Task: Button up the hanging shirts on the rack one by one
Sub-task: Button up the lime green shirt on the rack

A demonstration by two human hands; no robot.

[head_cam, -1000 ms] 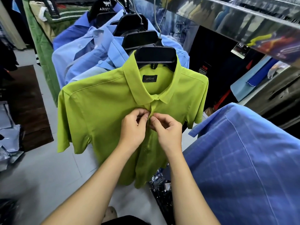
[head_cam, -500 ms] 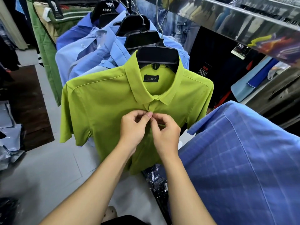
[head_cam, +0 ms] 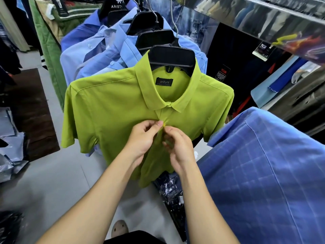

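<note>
A lime-green short-sleeved shirt [head_cam: 109,110] hangs on a black hanger [head_cam: 172,57] at the front of the rack, its collar closed at the top. My left hand [head_cam: 143,138] pinches the left edge of its placket just below the collar. My right hand [head_cam: 177,145] pinches the right edge beside it, thumb tips almost touching. The button itself is hidden under my fingers. Behind it hang several light-blue shirts [head_cam: 98,55] on black hangers.
A blue checked shirt [head_cam: 263,173] hangs close at the right. A mirrored shelf edge [head_cam: 263,20] runs overhead. Dark clothes fill the right wall. Plastic-wrapped garments [head_cam: 172,194] lie below the green shirt, grey bags [head_cam: 10,152] at the left, a brown mat [head_cam: 31,113] on the floor.
The view has drawn closer and lower on the green shirt. My two hands stayed together at the placket, fingers shifting slightly on the cloth.
</note>
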